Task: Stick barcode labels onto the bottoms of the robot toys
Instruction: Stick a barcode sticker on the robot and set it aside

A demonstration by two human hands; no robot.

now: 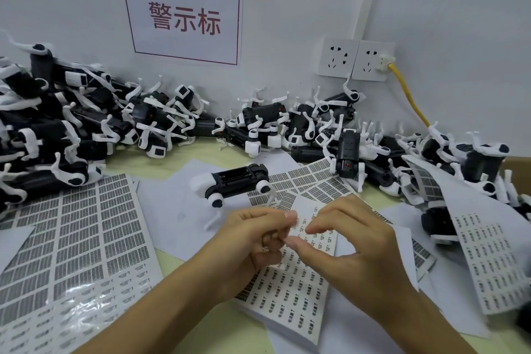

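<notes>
- Head view looks down at a pale yellow-green tabletop (pixel 172 261) strewn with white paper label sheets and black-and-white plastic robot toys.
- Left hand (pixel 253 238) has its fingers curled, fingertips pressed together just above the white sheet of small barcode labels (pixel 296 290); it seems to pinch something tiny, probably a label, but the blur hides what.
- Right hand (pixel 356 241) arches over the same sheet, thumb and forefinger drawn close toward the left fingertips; whether it actually grips anything I cannot tell.
- One black robot toy with white rounded ends (pixel 232 182) lies on its back just beyond the hands, its dark underside facing up; no label is visible on it, so it is likely the next to be labelled.
- A big heap of black-and-white toys (pixel 57 129) fills the far left, and a second heap (pixel 373 141) runs along the wall to the right; which of them are already labelled cannot be made out.
- A large sheet with grey printed blocks (pixel 77 238) lies at left, many rows apparently peeled, and more sheets (pixel 494 256) drape at right.
- Judging by the piles, much work appears to remain; the present step looks like peeling a label.
- On the wall hang a white sign with red characters (pixel 184 14) and white power sockets (pixel 356 60) with a yellow cable (pixel 408 95).
</notes>
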